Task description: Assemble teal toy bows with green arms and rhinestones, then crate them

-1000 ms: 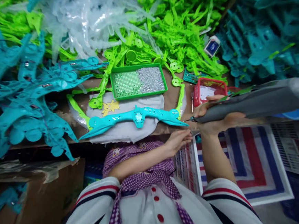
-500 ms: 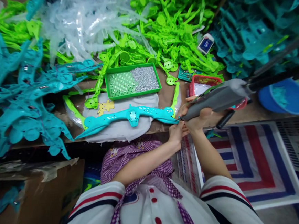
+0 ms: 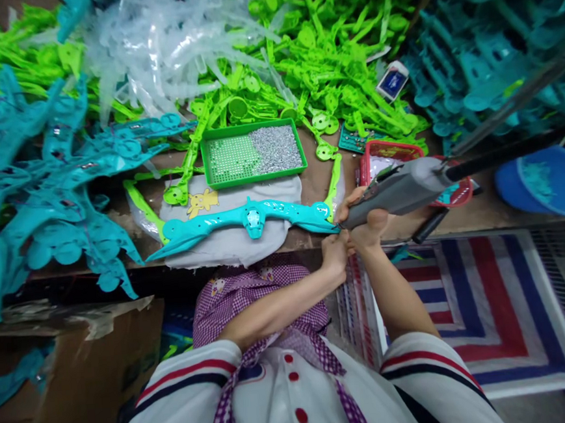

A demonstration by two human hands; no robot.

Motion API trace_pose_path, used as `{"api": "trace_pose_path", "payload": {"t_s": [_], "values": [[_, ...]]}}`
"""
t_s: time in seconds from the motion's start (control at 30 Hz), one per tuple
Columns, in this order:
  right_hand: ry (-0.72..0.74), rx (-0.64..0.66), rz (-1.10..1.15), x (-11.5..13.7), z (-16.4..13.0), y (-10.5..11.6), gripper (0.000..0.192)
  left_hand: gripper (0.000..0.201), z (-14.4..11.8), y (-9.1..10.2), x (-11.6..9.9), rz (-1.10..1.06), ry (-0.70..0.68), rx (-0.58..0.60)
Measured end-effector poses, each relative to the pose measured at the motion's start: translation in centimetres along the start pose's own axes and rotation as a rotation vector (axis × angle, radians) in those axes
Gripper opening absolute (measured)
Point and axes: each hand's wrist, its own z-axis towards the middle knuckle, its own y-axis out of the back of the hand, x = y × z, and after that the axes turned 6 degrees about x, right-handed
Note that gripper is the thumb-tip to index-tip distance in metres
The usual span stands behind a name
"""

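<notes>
My right hand (image 3: 369, 221) grips a grey electric screwdriver (image 3: 398, 190), its tip pointing left at the right end of a turquoise plastic bow-shaped part (image 3: 248, 219) lying on a white cloth (image 3: 236, 241). My left hand (image 3: 335, 254) is just below the tool tip at the table edge, fingers pinched together; what it holds is too small to tell. A green tray (image 3: 253, 154) of small silver screws sits behind the turquoise part.
Piles of green plastic parts (image 3: 339, 57), clear parts (image 3: 162, 45) and turquoise parts (image 3: 40, 185) crowd the table. A red basket (image 3: 390, 154) and a blue bowl (image 3: 547, 184) stand right. A cardboard box (image 3: 65, 378) sits below left; striped mat (image 3: 471, 314) on the floor.
The screwdriver in my right hand has moved left, closer to the turquoise part's right end. My left hand has risen to meet the tool tip.
</notes>
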Motion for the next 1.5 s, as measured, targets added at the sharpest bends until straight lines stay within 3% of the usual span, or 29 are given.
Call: {"api": "trace_pose_path", "payload": {"t_s": [0.23,0.33,0.4,0.43,0.5,0.57,0.63,0.67,0.73,0.8,0.87,0.93,1.07,1.23,1.3,1.4,1.5], "values": [[0.025,-0.004,-0.169,-0.1,0.2,0.1,0.073,0.038,0.5,-0.1,0.2,0.004,-0.001,0.037],[0.096,-0.071,-0.241,0.2,0.9,-0.2,0.076,0.035,-0.2,1.8,-1.6,0.139,0.12,0.238],[0.144,-0.091,-0.298,0.7,1.1,-0.6,0.078,0.043,-1.5,3.7,-4.0,0.346,0.226,0.43],[0.154,-0.073,-0.325,1.1,1.1,-1.0,0.077,0.048,-2.3,4.6,-5.6,0.452,0.19,0.501],[0.169,0.003,-0.387,2.4,1.2,-1.9,0.071,0.055,-3.8,5.4,-9.1,0.535,-0.204,0.503],[0.195,0.153,-0.496,4.0,1.5,-2.5,0.06,0.066,-4.8,4.7,-12.4,0.546,-0.633,0.528],[0.239,0.243,-0.641,5.2,2.4,-1.6,0.056,0.067,-5.1,3.1,-15.1,0.586,-0.885,0.587],[0.25,0.224,-0.725,5.4,3.2,-0.3,0.055,0.063,-5.0,2.3,-16.2,0.616,-0.953,0.6],[0.208,0.049,-0.909,4.8,5.2,3.5,0.044,0.051,-4.7,1.3,-18.1,0.662,-1.04,0.56],[0.028,-0.073,-1.183,3.3,7.3,8.2,0.035,0.044,-4.1,1.4,-19.7,0.677,-1.114,0.472],[-0.242,0.025,-1.422,1.3,9.0,12.2,0.03,0.043,-3.4,2.4,-21.1,0.701,-1.163,0.397],[-0.421,0.134,-1.546,-0.2,9.9,14.5,0.03,0.044,-2.8,3.8,-22.4,0.741,-1.189,0.34],[-0.503,0.206,-1.624,-1.4,10.0,15.6,0.025,0.049,-1.5,5.9,-24.4,0.802,-1.212,0.272],[-0.349,0.125,-1.556,-1.7,9.9,15.9,0.033,0.049,-0.7,6.9,-26.9,0.846,-1.251,0.25],[-0.339,0.155,-1.559,-2.0,10.0,16.0,0.037,0.047,-0.6,7.2,-27.6,0.85,-1.276,0.241],[-0.372,0.186,-1.574,-2.2,10.0,15.8,0.023,0.045,-0.8,7.8,-28.2,0.854,-1.296,0.223],[-0.35,0.113,-1.556,-2.0,9.8,15.6,0.009,0.048,-1.2,8.7,-28.3,0.863,-1.307,0.199]]}}
